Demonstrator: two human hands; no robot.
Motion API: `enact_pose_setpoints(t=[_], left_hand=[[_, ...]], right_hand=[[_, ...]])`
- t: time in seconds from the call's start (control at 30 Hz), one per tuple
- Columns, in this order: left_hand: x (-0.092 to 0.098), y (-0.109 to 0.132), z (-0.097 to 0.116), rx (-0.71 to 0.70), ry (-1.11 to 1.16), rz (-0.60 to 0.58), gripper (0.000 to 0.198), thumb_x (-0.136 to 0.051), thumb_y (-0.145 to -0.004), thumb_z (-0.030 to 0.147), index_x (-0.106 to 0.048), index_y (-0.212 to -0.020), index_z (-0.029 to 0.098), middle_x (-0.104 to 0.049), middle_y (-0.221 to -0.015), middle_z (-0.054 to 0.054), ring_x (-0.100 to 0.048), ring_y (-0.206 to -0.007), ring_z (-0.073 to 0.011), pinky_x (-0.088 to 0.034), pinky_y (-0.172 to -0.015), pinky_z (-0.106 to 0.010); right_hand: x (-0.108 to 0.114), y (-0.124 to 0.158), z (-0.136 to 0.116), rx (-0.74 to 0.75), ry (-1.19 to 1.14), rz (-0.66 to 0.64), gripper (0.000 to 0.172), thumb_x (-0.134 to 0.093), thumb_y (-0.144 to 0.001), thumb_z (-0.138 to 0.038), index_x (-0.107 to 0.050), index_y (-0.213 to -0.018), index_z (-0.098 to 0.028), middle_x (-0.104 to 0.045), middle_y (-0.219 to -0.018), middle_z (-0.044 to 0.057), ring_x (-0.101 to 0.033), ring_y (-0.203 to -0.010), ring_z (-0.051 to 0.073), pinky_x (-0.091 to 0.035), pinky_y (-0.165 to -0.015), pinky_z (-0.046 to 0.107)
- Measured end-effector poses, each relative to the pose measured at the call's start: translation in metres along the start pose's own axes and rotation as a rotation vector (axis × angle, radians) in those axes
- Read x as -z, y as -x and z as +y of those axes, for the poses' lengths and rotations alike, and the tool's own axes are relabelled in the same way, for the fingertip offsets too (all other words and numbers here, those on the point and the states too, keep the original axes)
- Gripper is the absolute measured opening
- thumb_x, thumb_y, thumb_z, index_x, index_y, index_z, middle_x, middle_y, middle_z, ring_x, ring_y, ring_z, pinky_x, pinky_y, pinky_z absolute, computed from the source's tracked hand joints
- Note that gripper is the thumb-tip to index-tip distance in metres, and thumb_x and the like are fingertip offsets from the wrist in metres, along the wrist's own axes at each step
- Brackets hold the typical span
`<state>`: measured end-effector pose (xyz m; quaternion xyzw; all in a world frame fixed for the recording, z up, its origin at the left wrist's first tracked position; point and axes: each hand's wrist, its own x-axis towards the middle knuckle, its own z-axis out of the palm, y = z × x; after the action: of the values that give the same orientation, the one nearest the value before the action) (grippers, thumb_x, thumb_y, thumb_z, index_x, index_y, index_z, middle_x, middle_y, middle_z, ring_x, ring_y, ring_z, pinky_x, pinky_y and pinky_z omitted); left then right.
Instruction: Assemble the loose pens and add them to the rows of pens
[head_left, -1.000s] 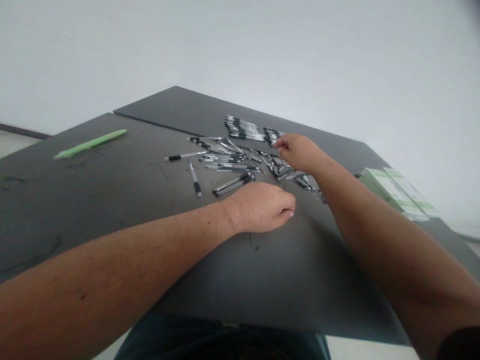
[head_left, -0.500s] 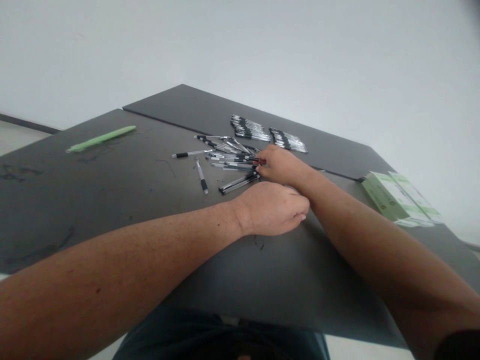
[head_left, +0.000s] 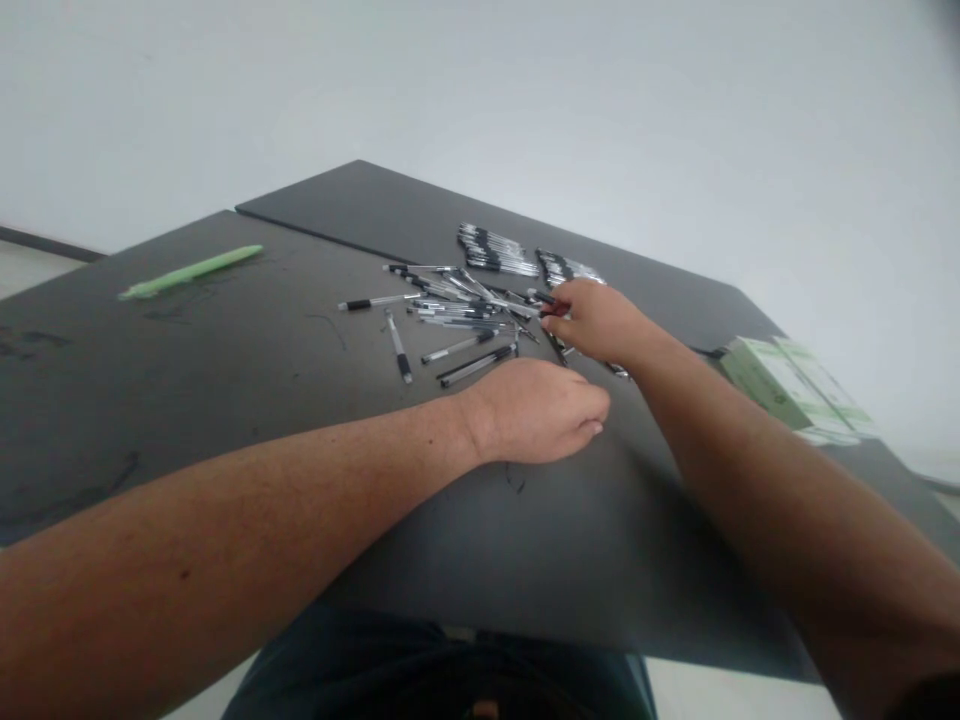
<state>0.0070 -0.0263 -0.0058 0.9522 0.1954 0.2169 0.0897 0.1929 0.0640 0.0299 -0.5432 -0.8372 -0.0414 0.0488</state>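
The left hand (head_left: pixel 538 410) was curled into a loose fist, back uppermost, its wrist low over the dark grey, smooth-topped table (head_left: pixel 600 560). Its fingers folded under and away from view, so whether they had hold of anything could not be told.

The right hand (head_left: pixel 604 315) reached farther out, thumb and forefinger bent towards each other with a narrow gap showing between them. A slim black pen end (head_left: pixel 538 296) lay at the forefinger's tip; whether it was gripped or merely touched could not be told.

Just left of those fingertips spread a loose heap of slender clear plastic pens with black grips (head_left: pixel 450 310), pointing various ways and partly crossing one another. A similar single pen (head_left: pixel 399 348) lay apart on the heap's near left side, and a pair of clear and black pens (head_left: pixel 478 367) rested just beyond the left wrist. Behind the heap lay a neat row of clear, black-gripped pens (head_left: pixel 496 250), with a second row (head_left: pixel 568 266) close behind the right hand.
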Motion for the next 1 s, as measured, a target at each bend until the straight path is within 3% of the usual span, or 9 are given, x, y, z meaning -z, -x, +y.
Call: enact_pose_setpoints(t=[0.1,0.23,0.33,0.43,0.53,0.73,0.9,1.0], left_hand=[[-0.001,0.002,-0.002,-0.014,0.013,0.026,0.022,-0.060,-0.108,0.026,-0.078,-0.097,0.020,-0.084,-0.100,-0.006,-0.079,-0.091,-0.0239,-0.054,-0.075,-0.036],[0.001,0.004,-0.005,-0.011,0.068,0.213,0.019,-0.059,-0.107,0.024,-0.077,-0.100,0.020,-0.084,-0.101,-0.005,-0.078,-0.094,-0.0224,-0.057,-0.085,-0.035],[0.003,0.005,-0.007,0.036,0.093,0.364,0.019,-0.059,-0.105,0.023,-0.076,-0.098,0.020,-0.082,-0.094,-0.004,-0.076,-0.089,-0.0211,-0.056,-0.085,-0.035],[0.006,0.005,-0.009,0.112,0.095,0.420,0.018,-0.059,-0.102,0.022,-0.076,-0.095,0.020,-0.081,-0.090,-0.003,-0.075,-0.086,-0.0203,-0.055,-0.082,-0.033],[0.010,0.005,-0.011,0.198,0.104,0.427,0.018,-0.060,-0.101,0.024,-0.076,-0.092,0.021,-0.079,-0.086,-0.002,-0.074,-0.082,-0.0190,-0.053,-0.077,-0.032],[0.018,0.004,-0.014,0.292,0.086,0.398,0.019,-0.062,-0.099,0.030,-0.074,-0.087,0.022,-0.076,-0.079,0.000,-0.068,-0.072,-0.0179,-0.049,-0.072,-0.031],[0.019,0.004,-0.013,0.304,0.091,0.362,0.018,-0.062,-0.098,0.030,-0.075,-0.089,0.024,-0.077,-0.079,0.000,-0.067,-0.071,-0.0178,-0.050,-0.074,-0.031],[0.018,0.004,-0.013,0.315,0.100,0.346,0.017,-0.063,-0.098,0.030,-0.076,-0.090,0.024,-0.077,-0.079,0.001,-0.068,-0.072,-0.0178,-0.050,-0.074,-0.031]], right_hand=[[0.020,0.030,0.028,-0.112,0.005,0.004,0.026,-0.066,-0.100,-0.034,-0.082,-0.113,-0.020,-0.084,-0.111,0.012,-0.075,-0.099,0.029,-0.052,-0.083,0.036],[0.039,0.080,0.058,-0.237,-0.014,-0.164,0.025,-0.069,-0.097,-0.042,-0.084,-0.110,-0.027,-0.084,-0.098,0.005,-0.077,-0.087,0.027,-0.052,-0.076,0.035],[0.039,0.114,0.064,-0.223,-0.117,-0.294,0.020,-0.071,-0.095,-0.040,-0.082,-0.106,-0.029,-0.085,-0.098,0.002,-0.078,-0.088,0.026,-0.055,-0.078,0.034],[0.030,0.134,0.060,-0.148,-0.190,-0.410,0.016,-0.072,-0.094,-0.037,-0.080,-0.104,-0.029,-0.086,-0.103,0.004,-0.079,-0.092,0.026,-0.056,-0.080,0.035],[0.021,0.139,0.058,-0.098,-0.167,-0.427,0.016,-0.073,-0.095,-0.034,-0.081,-0.107,-0.028,-0.085,-0.106,0.006,-0.078,-0.095,0.028,-0.055,-0.082,0.035],[0.014,0.140,0.071,-0.070,-0.130,-0.317,0.025,-0.075,-0.095,-0.036,-0.083,-0.116,-0.026,-0.084,-0.116,0.008,-0.077,-0.107,0.029,-0.055,-0.091,0.036],[0.017,0.131,0.099,-0.232,0.002,-0.104,0.029,-0.066,-0.102,-0.038,-0.085,-0.119,-0.024,-0.085,-0.116,0.010,-0.077,-0.107,0.030,-0.054,-0.090,0.036],[0.015,0.113,0.120,-0.315,0.088,-0.082,0.032,-0.063,-0.104,-0.037,-0.086,-0.122,-0.024,-0.086,-0.116,0.010,-0.076,-0.103,0.029,-0.053,-0.086,0.035]])
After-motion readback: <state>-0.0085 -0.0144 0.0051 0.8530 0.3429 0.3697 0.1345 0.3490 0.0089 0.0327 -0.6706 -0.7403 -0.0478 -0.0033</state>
